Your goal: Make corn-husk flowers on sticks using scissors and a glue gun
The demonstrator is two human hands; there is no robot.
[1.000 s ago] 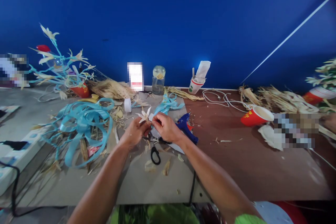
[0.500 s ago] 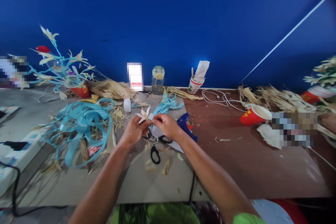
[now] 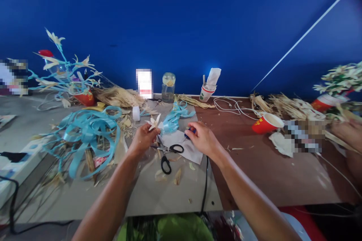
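Pinched in my left hand [image 3: 144, 138] is a small white flower [image 3: 154, 122] with pointed, husk-like petals. My right hand [image 3: 203, 138] is wrapped round a blue glue gun [image 3: 190, 132]; the fingers hide most of it. A black cord [image 3: 206, 186] runs down below that hand. Between my hands lies a white sheet of paper [image 3: 195, 151]. Scissors with black handles [image 3: 166, 165] rest open, partly over the paper. Just behind the hands is a bunch of light-blue ribbon [image 3: 173, 120].
To the left are a heap of blue ribbon [image 3: 96, 135], a power strip [image 3: 17, 173] and blue stems with white flowers [image 3: 60, 60]. A glass jar [image 3: 168, 88] stands behind. A red paper cup [image 3: 267, 123] lies right, near another person's hand [image 3: 346, 131]. Husk scraps litter the table.
My right hand has left the flower, moved right and taken hold of the glue gun that lay on the table. My left hand still holds the flower.
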